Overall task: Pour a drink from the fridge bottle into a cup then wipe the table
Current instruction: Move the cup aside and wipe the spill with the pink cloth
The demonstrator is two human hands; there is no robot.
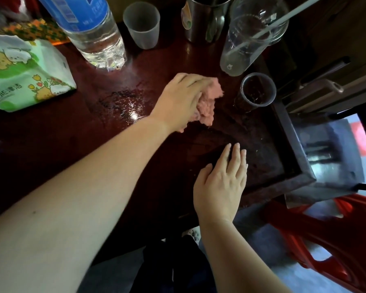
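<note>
Closed loosely over a bunched pink cloth (207,102), the left hand (179,101) makes the working grip: fingers curled down across the top of the cloth, thumb side hidden under it, the cloth pressed to the dark red counter (51,155). Its forearm stretches long and nearly straight from the lower left, wrist level, palm facing down. The cloth sits toward the counter's right edge, just beside a small clear cup (256,93) that holds something dark; whether cloth and cup touch cannot be told.

On the other side, the right hand (222,182) holds nothing. It lies flat and spread, palm down, fingertips (237,148) resting on the counter near its front right corner, with the wrist bent up slightly from an arm that rises from below.

A wet, shining patch (125,102) lies on the counter just left of the cloth hand. Toward the far edge stands a large water bottle (89,28) with a blue label, tilted in the wide view, its base near the wet patch. Beside it at the far edge is a frosted plastic cup (143,25), upright. Further right stand a metal tumbler (201,20) and a tall clear cup (247,39) with a white straw (283,19) leaning in it. A green printed tissue pack (23,75) lies by the left edge. A red plastic stool (325,235) shows below the counter's right corner.
</note>
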